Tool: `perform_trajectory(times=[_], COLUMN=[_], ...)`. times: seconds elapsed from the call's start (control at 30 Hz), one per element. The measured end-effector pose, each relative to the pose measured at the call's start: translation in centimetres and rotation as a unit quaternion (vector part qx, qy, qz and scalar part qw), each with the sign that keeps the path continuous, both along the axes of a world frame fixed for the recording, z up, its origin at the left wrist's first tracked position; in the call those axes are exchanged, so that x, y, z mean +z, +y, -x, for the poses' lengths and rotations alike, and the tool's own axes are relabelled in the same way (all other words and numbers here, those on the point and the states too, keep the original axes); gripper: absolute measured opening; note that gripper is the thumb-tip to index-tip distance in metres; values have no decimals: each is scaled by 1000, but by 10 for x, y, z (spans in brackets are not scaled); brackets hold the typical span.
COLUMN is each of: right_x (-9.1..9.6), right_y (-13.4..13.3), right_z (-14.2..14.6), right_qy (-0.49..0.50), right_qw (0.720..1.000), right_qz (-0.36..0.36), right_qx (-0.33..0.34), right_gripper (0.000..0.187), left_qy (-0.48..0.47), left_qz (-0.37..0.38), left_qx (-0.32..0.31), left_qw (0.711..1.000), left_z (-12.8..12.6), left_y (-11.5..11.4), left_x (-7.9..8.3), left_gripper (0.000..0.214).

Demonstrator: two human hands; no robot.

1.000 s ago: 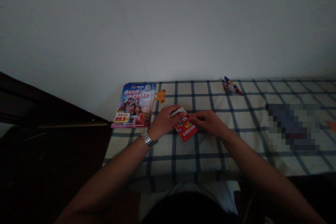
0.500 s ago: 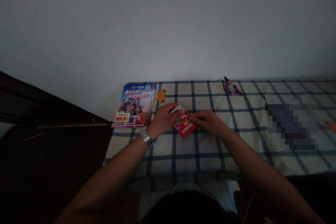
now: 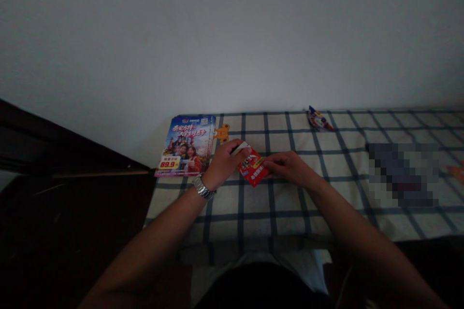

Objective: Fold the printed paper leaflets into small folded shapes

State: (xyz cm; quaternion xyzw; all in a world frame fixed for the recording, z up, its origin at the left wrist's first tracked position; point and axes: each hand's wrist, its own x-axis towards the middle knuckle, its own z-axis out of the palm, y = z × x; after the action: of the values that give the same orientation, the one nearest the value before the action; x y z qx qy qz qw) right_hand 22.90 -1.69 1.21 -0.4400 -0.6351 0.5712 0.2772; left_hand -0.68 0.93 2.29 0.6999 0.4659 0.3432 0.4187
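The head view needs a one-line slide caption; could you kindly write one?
Left hand holding a red packet, right hand pinching its edge, over a checked cloth bearing stacked flyers.

The left hand (image 3: 225, 163) covers one end of a red packet (image 3: 253, 171), its fingers beneath out of sight, while the right hand (image 3: 288, 168) hides the opposite corner; the packet's finest print is too small to read. Left of the grip, the top sheet of a flyer stack (image 3: 186, 142) conceals most of those below, and the stack masks part of a bear (image 3: 223, 133). Beyond the grip to the right, print on a wrapper (image 3: 319, 120) is illegible. Farther right, coarse pixels obscure a dark object (image 3: 400, 174), and the picture's edge crops an orange piece (image 3: 457, 173).
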Motion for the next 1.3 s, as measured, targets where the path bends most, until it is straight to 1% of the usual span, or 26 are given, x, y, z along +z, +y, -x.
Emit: perform_trajectory(times=[0.2,0.3,0.37,0.47,0.53,0.67,0.77,0.87,1.03,1.17,1.3], right_x=[3,0,-3,-5,-5,-4,-5,-5,-4,-4,-5], right_y=[1,3,4,5,5,4,3,1,0,0,0], right_z=[-2,-4,-5,-5,-4,-2,-1,0,2,3,2], right_qy=[-34,-58,-68,-67,-57,-51,-71,-100,-118,-106,-97], right_qw=[998,994,990,989,989,989,987,983,979,982,984], right_qz=[-45,-86,-105,-107,-104,-103,-116,-138,-156,-141,-134], right_qx=[-9,-37,-60,-81,-84,-93,-83,-70,-65,-59,-64], right_gripper=[43,42,43,45,42,41,41,41,39,38,34], left_qy=[-27,-56,-56,-38,-31,-25,-16,-1,12,10,13], left_qz=[15,13,7,-1,-11,-29,-33,-21,-20,-22,-19], left_qx=[-5,-13,-9,3,7,-8,-35,-58,-54,-46,-51], left_qw=[1000,998,998,999,999,999,999,998,998,999,998], left_z=[-1,-2,-3,-4,-4,-5,-5,-6,-7,-7,-8], left_y=[0,1,1,0,-1,-3,-3,-5,-6,-6,-8], left_x=[-4,-9,-11,-14,-15,-12,-9,-8,-9,-8,-6], left_gripper=[33,29,27,26,26,21,22,26,28,25,25])
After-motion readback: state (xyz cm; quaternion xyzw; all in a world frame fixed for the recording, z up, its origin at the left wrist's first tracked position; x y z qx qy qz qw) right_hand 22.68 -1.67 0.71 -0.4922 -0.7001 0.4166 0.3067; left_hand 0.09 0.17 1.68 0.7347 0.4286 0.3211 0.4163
